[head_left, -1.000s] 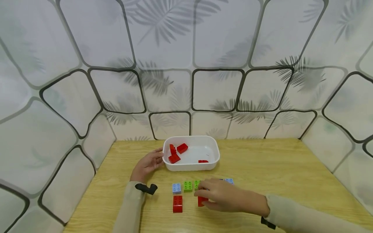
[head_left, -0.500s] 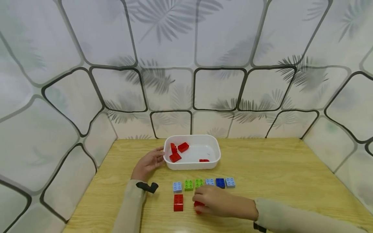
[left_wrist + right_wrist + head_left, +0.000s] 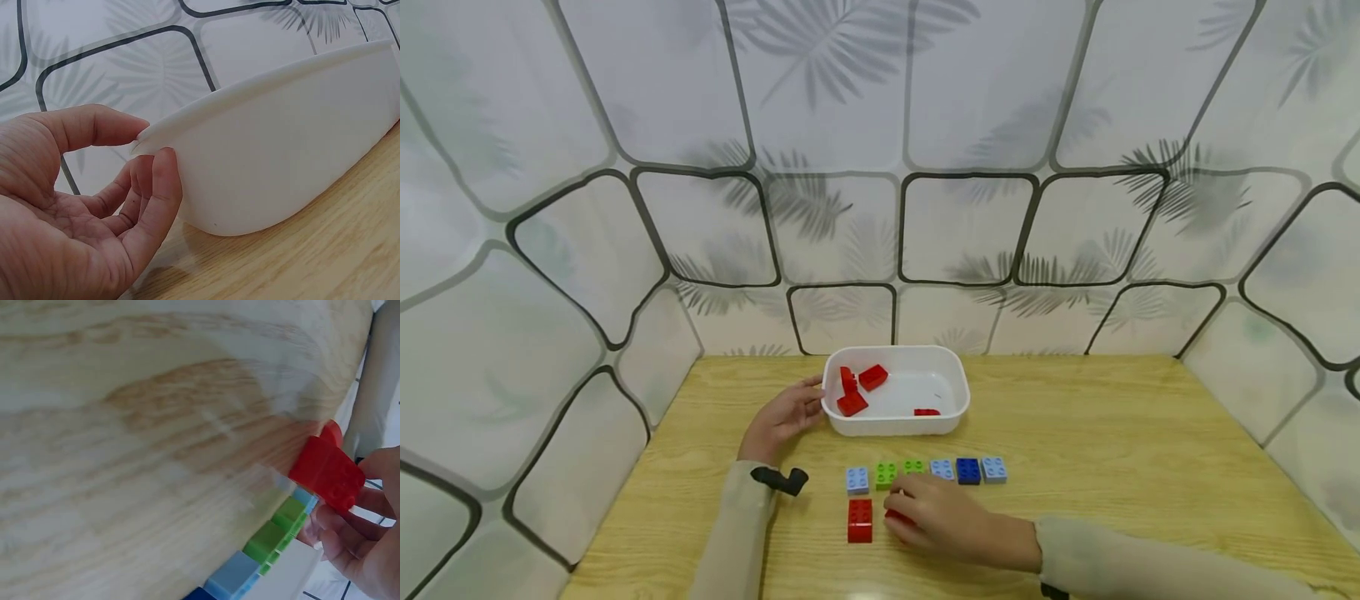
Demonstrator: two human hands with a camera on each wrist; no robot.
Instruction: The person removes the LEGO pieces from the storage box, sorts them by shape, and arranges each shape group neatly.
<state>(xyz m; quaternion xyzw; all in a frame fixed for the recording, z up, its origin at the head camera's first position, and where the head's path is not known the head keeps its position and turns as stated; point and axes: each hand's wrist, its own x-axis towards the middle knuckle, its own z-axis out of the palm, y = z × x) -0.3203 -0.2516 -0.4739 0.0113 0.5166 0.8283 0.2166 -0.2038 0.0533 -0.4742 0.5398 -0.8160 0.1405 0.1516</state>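
bright, even light | wide-angle edge warp | right wrist blurred (tabletop)

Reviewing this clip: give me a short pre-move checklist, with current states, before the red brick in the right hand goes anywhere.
1. Right hand has fingers round the red brick: ok.
2. Brick lifted off the table: cannot tell.
3. Left hand touches the white tub at its rim: ok.
4. Bare floor left in the tub beside the red bricks already inside: ok.
5. Second red brick lies apart from the right hand: ok.
6. Row of blue and green bricks lies close to the right hand's fingers; touching or apart: cannot tell.
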